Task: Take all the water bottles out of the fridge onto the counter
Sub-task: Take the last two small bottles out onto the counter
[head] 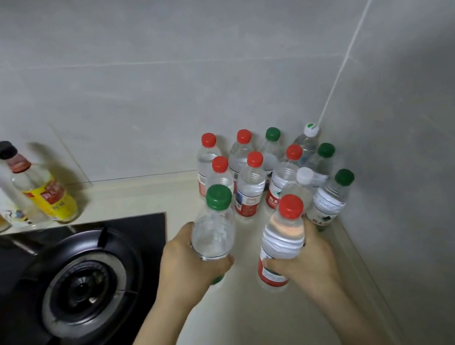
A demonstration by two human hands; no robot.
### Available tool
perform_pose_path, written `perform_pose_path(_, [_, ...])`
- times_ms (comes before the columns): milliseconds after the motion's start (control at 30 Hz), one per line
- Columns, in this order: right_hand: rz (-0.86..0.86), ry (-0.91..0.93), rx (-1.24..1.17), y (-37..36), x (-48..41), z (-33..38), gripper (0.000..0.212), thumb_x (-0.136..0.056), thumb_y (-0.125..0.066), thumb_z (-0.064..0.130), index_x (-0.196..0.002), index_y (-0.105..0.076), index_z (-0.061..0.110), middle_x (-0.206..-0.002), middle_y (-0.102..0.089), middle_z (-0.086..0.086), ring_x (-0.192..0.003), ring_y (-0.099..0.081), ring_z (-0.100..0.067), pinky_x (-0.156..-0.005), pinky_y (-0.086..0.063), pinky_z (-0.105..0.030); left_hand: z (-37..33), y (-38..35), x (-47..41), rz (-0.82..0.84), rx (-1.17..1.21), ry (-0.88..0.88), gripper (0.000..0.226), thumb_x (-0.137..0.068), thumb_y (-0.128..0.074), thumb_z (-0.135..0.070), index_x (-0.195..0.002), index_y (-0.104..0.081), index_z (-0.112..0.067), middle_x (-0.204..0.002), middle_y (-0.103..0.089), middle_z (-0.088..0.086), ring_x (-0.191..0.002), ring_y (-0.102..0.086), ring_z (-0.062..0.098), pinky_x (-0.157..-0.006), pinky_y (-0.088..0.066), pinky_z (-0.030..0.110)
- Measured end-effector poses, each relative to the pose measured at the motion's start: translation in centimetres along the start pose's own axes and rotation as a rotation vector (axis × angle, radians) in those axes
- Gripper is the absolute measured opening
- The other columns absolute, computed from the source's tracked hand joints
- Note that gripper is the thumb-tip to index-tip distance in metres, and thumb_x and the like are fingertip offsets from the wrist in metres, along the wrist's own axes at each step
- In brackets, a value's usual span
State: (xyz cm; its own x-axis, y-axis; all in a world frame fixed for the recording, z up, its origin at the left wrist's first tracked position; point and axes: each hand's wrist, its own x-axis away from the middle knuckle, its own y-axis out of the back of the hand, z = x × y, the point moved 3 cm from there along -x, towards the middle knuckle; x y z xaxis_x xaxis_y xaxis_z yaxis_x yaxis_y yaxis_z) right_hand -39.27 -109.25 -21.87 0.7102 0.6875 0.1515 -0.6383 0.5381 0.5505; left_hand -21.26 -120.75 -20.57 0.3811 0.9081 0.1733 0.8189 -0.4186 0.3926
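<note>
Your left hand point(186, 258) is wrapped round the lower body of a green-cap bottle point(215, 229). The bottle is clear plastic, and your fingers hide its label except for a sliver of green below the palm. Your right hand point(306, 262) grips a red-cap bottle point(281, 235) round its middle. This one has a ribbed clear shoulder and a red-and-white label whose small print is too blurred to read.

You hold both bottles roughly upright over the pale counter point(231, 323), just in front of the cluster point(265, 171) standing in the wall corner. You cannot tell whether their bases touch the surface.

The cluster shows five red caps, three green and two white, packed close together. The red-cap ones wear red labels with white characters that are not legible. The nearest green-cap one has a white label with a dark mark.

To your left is the black hob point(82, 289). Behind it stand sauce bottles point(41, 190) with yellow-and-red labels, their writing smeared.
</note>
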Motion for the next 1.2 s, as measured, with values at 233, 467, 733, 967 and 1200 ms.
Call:
perform_pose_path(233, [0.008,-0.042,0.003,-2.2,-2.0,-2.0,0.058,-0.052,-0.086,0.022,-0.095,-0.053,0.040,-0.089,-0.067,0.018,-0.085,-0.065,-0.005,-0.081,-0.055,-0.035,3.0,-1.2,-1.1,0.015,-0.012,0.069,0.053,-0.047,-0.082,-0.032,-0.097,-0.063,-0.028,-0.082,-0.070,-0.006,-0.074,-0.068,0.017,-0.066,-0.059,0.040])
perform_pose_path(467, [-0.065,-0.040,0.047,-3.6,-5.3,-2.0,0.077,-0.057,-0.089,0.029,-0.125,-0.052,0.026,-0.104,-0.065,0.013,-0.095,-0.062,-0.014,-0.082,-0.048,-0.031,4.8,-1.4,-2.8,0.020,-0.030,0.142,0.047,-0.052,-0.090,-0.024,-0.092,-0.065,-0.027,-0.082,-0.070,-0.006,-0.074,-0.067,0.015,-0.068,-0.058,0.037])
perform_pose_path(733, [-0.072,-0.048,0.115,-5.1,-8.1,-1.8,0.081,-0.057,-0.089,0.033,-0.127,-0.049,0.024,-0.118,-0.065,0.006,-0.108,-0.061,-0.021,-0.091,-0.048,-0.037,5.5,-1.6,-4.5,-0.007,-0.046,0.142,0.047,-0.054,-0.090,-0.023,-0.094,-0.066,-0.027,-0.082,-0.070,-0.007,-0.075,-0.066,0.012,-0.063,-0.054,0.025])
perform_pose_path(967, [-0.096,0.002,0.048,-6.1,-8.9,-1.6,0.083,-0.056,-0.089,0.032,-0.128,-0.048,0.029,-0.120,-0.063,0.010,-0.112,-0.059,-0.017,-0.095,-0.049,-0.039,5.7,-1.8,-5.3,-0.038,-0.026,0.141,0.044,-0.054,-0.090,-0.023,-0.089,-0.064,-0.029,-0.080,-0.068,-0.010,-0.072,-0.064,0.008,-0.062,-0.051,0.021])
perform_pose_path(1200, [0.019,0.020,0.031,-5.6,-9.0,-1.9,0.075,-0.064,-0.087,0.028,-0.128,-0.047,0.026,-0.120,-0.061,0.011,-0.112,-0.058,-0.013,-0.095,-0.047,-0.033,5.0,-2.9,-6.5,-0.059,-0.017,0.128,0.044,-0.056,-0.090,-0.026,-0.092,-0.064,-0.029,-0.085,-0.070,-0.010,-0.079,-0.066,0.010,-0.066,-0.055,0.025])
